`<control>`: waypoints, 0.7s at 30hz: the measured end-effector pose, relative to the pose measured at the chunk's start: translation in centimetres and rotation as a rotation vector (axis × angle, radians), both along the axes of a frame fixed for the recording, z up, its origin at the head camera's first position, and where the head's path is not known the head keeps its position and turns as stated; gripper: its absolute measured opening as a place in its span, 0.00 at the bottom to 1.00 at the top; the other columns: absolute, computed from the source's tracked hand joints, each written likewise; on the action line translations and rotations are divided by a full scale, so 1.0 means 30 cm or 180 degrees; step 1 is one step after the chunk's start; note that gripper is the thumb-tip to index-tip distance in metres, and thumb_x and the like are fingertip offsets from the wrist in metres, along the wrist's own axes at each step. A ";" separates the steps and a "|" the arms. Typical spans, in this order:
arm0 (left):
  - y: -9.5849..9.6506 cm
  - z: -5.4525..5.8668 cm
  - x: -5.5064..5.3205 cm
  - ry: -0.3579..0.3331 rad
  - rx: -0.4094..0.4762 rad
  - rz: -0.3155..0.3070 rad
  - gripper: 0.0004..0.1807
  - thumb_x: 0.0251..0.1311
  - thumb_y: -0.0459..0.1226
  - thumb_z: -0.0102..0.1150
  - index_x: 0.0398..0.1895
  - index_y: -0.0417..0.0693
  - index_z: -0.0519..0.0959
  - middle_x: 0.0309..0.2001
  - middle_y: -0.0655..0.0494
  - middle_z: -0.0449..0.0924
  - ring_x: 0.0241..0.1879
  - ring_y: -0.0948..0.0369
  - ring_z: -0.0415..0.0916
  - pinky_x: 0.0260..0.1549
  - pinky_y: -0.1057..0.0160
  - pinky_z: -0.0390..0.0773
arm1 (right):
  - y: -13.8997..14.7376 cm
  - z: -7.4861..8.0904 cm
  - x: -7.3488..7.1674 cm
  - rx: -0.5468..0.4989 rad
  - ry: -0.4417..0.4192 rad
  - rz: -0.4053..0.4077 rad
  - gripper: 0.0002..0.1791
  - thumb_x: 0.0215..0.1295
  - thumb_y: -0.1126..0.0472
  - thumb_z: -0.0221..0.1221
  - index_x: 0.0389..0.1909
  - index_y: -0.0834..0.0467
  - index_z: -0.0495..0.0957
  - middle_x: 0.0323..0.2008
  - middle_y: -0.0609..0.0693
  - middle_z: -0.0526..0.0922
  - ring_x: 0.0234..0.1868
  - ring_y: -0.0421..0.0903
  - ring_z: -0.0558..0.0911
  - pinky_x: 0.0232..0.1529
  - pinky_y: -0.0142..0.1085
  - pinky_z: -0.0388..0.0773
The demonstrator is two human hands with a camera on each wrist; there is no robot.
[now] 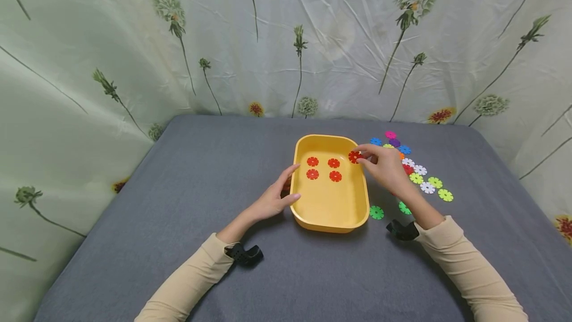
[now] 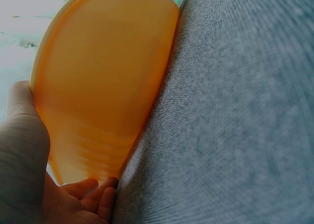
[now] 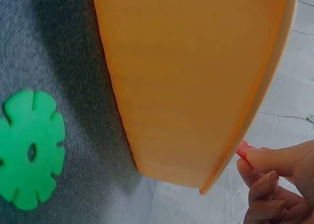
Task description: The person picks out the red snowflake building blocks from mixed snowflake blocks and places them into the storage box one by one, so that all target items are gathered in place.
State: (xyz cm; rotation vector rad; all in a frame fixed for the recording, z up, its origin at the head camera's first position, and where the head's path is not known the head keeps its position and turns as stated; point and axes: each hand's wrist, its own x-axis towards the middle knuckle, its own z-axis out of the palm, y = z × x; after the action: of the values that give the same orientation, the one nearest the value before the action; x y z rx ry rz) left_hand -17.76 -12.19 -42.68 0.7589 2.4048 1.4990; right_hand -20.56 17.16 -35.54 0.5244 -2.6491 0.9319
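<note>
A yellow plastic tub [image 1: 330,207] sits on the grey cloth, with two pairs of red notched plastic discs [image 1: 335,176] on its floor. My left hand [image 1: 270,201] holds the tub's left side, thumb at the rim and fingers along the outer wall. In the left wrist view, the fingertips [image 2: 112,182] curl low against that wall. My right hand [image 1: 386,165] pinches another red disc [image 1: 355,157] between thumb and fingers, over the tub's far right corner. Only the edge of this disc [image 3: 243,149] shows beyond the rim in the right wrist view.
Right of the tub lie several loose discs in blue, white, pink and yellow-green [image 1: 435,182], partly hidden by my right hand. A green disc [image 1: 377,212] lies close to the tub's right wall. A dandelion-print curtain [image 1: 277,39] hangs behind the table.
</note>
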 end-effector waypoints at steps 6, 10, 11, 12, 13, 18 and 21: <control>0.002 0.003 0.003 -0.0008 -0.0016 0.0043 0.40 0.63 0.38 0.53 0.73 0.60 0.44 0.67 0.44 0.61 0.60 0.51 0.69 0.59 0.50 0.71 | -0.020 -0.001 0.000 0.0070 -0.0057 0.0059 0.12 0.56 0.69 0.63 0.42 0.59 0.82 0.29 0.56 0.85 0.20 0.43 0.72 0.21 0.26 0.69; 0.003 0.006 0.005 -0.0023 -0.0002 0.0043 0.40 0.63 0.38 0.53 0.73 0.58 0.45 0.68 0.44 0.61 0.61 0.51 0.69 0.60 0.49 0.69 | -0.033 -0.005 0.000 0.0066 -0.0102 0.0129 0.12 0.56 0.68 0.63 0.42 0.58 0.82 0.32 0.55 0.86 0.21 0.44 0.72 0.21 0.26 0.69; 0.003 0.006 0.005 -0.0021 -0.0003 0.0042 0.40 0.63 0.39 0.53 0.74 0.57 0.44 0.68 0.44 0.61 0.61 0.51 0.68 0.60 0.49 0.69 | -0.036 -0.006 0.000 0.0072 -0.0108 0.0146 0.12 0.56 0.68 0.63 0.42 0.58 0.82 0.31 0.55 0.86 0.21 0.44 0.72 0.21 0.26 0.69; 0.003 0.006 0.005 -0.0017 -0.0003 0.0036 0.40 0.63 0.39 0.53 0.74 0.57 0.44 0.68 0.44 0.61 0.61 0.51 0.68 0.60 0.49 0.69 | -0.039 -0.007 0.000 0.0070 -0.0119 0.0160 0.12 0.56 0.68 0.63 0.42 0.58 0.82 0.31 0.54 0.86 0.22 0.44 0.71 0.21 0.26 0.68; 0.003 0.007 0.004 -0.0016 0.0000 0.0031 0.40 0.64 0.39 0.53 0.74 0.56 0.44 0.68 0.43 0.61 0.61 0.51 0.68 0.60 0.49 0.69 | -0.042 -0.009 0.000 0.0074 -0.0123 0.0170 0.12 0.56 0.67 0.63 0.42 0.58 0.82 0.30 0.54 0.86 0.21 0.44 0.71 0.20 0.26 0.68; 0.001 0.007 0.004 -0.0012 -0.0007 0.0015 0.40 0.64 0.42 0.53 0.74 0.58 0.44 0.68 0.44 0.61 0.62 0.51 0.68 0.60 0.49 0.69 | -0.059 -0.012 0.001 0.0069 -0.0164 0.0228 0.12 0.56 0.67 0.63 0.43 0.59 0.82 0.28 0.54 0.85 0.20 0.44 0.69 0.20 0.27 0.66; 0.000 0.008 0.005 -0.0026 -0.0005 0.0008 0.40 0.63 0.44 0.54 0.73 0.60 0.44 0.68 0.44 0.61 0.62 0.51 0.68 0.60 0.49 0.69 | -0.068 -0.015 0.002 0.0058 -0.0180 0.0275 0.13 0.56 0.67 0.63 0.43 0.59 0.82 0.29 0.55 0.85 0.20 0.43 0.70 0.20 0.27 0.67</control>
State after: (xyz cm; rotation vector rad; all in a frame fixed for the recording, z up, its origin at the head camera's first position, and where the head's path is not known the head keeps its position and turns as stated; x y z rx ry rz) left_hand -17.60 -12.19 -42.45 0.7481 2.4016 1.4982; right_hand -20.51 15.12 -36.00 0.6304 -2.7069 0.9617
